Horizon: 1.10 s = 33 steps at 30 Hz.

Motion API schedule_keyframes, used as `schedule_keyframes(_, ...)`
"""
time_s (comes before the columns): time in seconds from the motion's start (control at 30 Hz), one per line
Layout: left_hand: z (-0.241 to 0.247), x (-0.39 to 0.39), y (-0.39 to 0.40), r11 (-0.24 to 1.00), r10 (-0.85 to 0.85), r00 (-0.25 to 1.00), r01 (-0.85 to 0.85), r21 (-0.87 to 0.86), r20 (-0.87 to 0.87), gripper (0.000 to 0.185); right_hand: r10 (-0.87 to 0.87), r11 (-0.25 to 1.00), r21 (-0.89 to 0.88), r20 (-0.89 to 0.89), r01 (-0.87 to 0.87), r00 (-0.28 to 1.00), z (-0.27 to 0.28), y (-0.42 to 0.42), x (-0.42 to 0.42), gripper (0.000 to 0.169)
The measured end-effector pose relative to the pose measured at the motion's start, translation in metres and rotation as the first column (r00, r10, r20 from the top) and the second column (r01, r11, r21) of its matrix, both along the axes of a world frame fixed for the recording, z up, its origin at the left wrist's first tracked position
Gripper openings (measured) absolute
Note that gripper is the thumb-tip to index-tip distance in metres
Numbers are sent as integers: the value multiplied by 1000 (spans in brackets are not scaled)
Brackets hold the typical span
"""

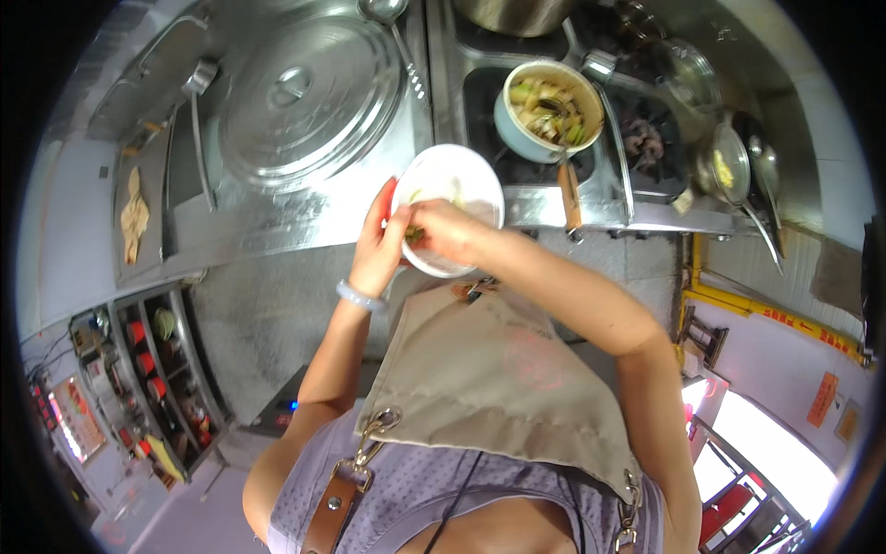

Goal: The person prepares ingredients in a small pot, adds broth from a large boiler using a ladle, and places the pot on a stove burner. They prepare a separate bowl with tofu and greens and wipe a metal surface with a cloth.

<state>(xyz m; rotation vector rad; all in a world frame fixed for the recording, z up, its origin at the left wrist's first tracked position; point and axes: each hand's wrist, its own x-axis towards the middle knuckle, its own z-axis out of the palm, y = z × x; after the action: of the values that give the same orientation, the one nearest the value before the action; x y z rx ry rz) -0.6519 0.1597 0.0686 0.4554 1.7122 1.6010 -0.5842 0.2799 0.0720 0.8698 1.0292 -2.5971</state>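
My left hand point(381, 246) grips the left rim of a white bowl point(484, 183) held in front of my apron. My right hand point(443, 228) reaches into the bowl, its fingers closed around some greenish food point(414, 234). Pale green bits lie on the bowl's inner wall. Beyond the bowl, to the right, a light blue pot point(529, 142) of cut vegetables in liquid point(547, 111) stands on a stove burner. A utensil with a wooden handle point(570, 194) leans out of it over the front edge.
A large lidded steel pot point(311, 104) is at the back left, with a ladle point(405, 52) beside it. Another metal pot point(516, 14) stands behind the blue one. At right are a strainer point(734, 166) holding yellow bits and an unoccupied burner point(644, 142). A beige cloth point(134, 215) lies far left.
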Motion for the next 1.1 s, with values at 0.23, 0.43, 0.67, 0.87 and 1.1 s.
schedule_keyframes(0.23, 22, -2, 8, 999, -28, 999, 29, -45, 30, 53, -2, 994, -107, 7, 3, 1000, -5, 18, 3, 22)
schedule_keyframes(0.43, 13, -10, 16, 999, -34, 999, 35, -15, 37, 55, 3, 924, -382, -39, -18, 999, -19, 41, 2, 20)
schedule_keyframes(0.67, 26, -20, 12, 996, 77, 973, -66, -58, 218, 56, -343, 869, -410, -101, 275, 934, 19, 105, 25, 22)
schedule_keyframes(0.87, 14, -33, -6, 984, 169, 967, -177, 23, 189, 57, -454, 713, 472, -252, 518, 855, 16, 206, 32, 33)
schedule_keyframes(1.1, 21, -35, -20, 970, 228, 953, -239, 32, 198, 59, -277, 559, 826, 105, 71, 955, 18, 228, 31, 43)
